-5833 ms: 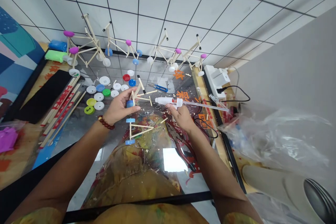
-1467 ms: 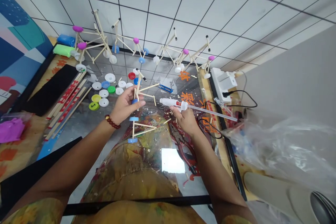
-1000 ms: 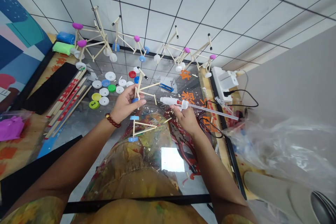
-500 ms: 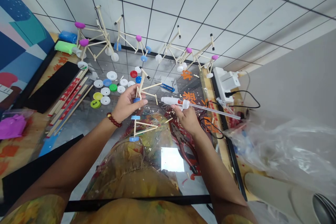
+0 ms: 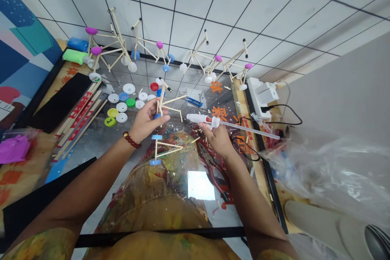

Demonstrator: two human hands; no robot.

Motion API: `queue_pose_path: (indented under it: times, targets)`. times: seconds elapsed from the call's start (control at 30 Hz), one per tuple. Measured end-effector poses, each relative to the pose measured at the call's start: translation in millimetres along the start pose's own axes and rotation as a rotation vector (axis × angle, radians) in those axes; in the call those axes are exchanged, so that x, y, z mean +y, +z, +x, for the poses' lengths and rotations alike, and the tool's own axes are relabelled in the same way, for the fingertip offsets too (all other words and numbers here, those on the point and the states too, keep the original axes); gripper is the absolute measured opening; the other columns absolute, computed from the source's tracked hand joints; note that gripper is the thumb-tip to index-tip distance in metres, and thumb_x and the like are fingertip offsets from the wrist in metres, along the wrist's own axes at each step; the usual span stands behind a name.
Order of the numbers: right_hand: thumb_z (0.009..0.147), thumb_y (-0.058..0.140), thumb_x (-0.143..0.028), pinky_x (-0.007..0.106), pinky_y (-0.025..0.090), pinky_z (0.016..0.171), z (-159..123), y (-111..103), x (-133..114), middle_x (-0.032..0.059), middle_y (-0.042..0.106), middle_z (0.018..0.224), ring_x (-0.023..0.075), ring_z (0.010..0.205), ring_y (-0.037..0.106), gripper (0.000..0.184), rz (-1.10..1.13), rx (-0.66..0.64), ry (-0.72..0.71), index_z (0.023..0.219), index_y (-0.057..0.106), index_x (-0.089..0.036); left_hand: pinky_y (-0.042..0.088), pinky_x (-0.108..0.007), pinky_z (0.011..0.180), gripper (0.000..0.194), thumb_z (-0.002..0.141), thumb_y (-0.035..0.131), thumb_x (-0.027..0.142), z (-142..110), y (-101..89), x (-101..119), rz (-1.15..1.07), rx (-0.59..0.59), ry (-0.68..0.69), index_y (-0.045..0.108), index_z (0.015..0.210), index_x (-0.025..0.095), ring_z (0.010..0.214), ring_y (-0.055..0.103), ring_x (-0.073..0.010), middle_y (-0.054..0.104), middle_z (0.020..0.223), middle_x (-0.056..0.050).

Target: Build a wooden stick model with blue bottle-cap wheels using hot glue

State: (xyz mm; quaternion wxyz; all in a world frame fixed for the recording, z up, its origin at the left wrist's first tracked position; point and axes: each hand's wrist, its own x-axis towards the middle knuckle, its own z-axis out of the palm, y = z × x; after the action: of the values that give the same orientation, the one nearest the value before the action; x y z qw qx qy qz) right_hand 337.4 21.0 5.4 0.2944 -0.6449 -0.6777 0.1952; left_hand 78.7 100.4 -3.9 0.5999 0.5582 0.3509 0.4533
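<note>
The frame [image 5: 161,98] hung over the surface [image 5: 175,85], pinched in the left hand [image 5: 149,118]. At its three o'clock, the right hand [image 5: 217,140] wrapped the glue gun [image 5: 198,118], tip just apart. Neither had noticeably shifted within the last second; work seemed paused.

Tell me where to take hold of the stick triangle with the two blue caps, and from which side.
Likely best: pinch the short crossbar midway, coming from the left. The blue caps sit at its two ends and leave its middle bare; the two long sticks run off rightward to a point, so the left is the open side.
</note>
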Motion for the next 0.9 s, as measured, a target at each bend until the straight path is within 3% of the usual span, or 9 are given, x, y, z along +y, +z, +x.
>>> queue_pose_path:
  times: [0.4, 0.63, 0.9]
  targets:
    - [0.093, 0.045, -0.060, 0.045, 0.051, 0.092, -1.7, 1.8, -1.4, 0.0144, 0.076, 0.105, 0.0331, 0.102, 0.069, 0.057, 0.079, -0.009, 0.044, 0.110, 0.073, -0.013, 0.056, -0.031, 0.080, 0.058, 0.071, 0.082, 0.026, -0.2, 0.3, -2.3, -0.003, 0.000, 0.001, 0.056, 0.123, 0.021, 0.094, 0.066, -0.0171, 0.067, 0.103, -0.005]
    - [0.095, 0.047, -0.055, 0.044, 0.050, 0.096, -3.6, -0.7, -3.3, 0.0118, 0.075, 0.110, 0.0297, 0.105, 0.068, 0.051, 0.116, -0.042, 0.026, 0.117, 0.071, -0.015, 0.056, -0.030, 0.079, 0.060, 0.071, 0.082, 0.025, -0.6, 0.4, -1.2, 0.006, -0.010, -0.011, 0.055, 0.125, 0.021, 0.095, 0.066, -0.0172, 0.067, 0.103, -0.005]
    - [0.095, 0.045, -0.053, 0.037, 0.052, 0.084, -0.4, 0.6, -8.0, 0.0093, 0.075, 0.092, 0.0270, 0.091, 0.069, 0.046, 0.137, -0.022, 0.018, 0.098, 0.072, -0.015, 0.055, -0.032, 0.082, 0.059, 0.072, 0.082, 0.028, -0.1, 0.7, 0.4, 0.016, -0.011, 0.008, 0.056, 0.124, 0.022, 0.094, 0.066, -0.0176, 0.067, 0.103, -0.006]
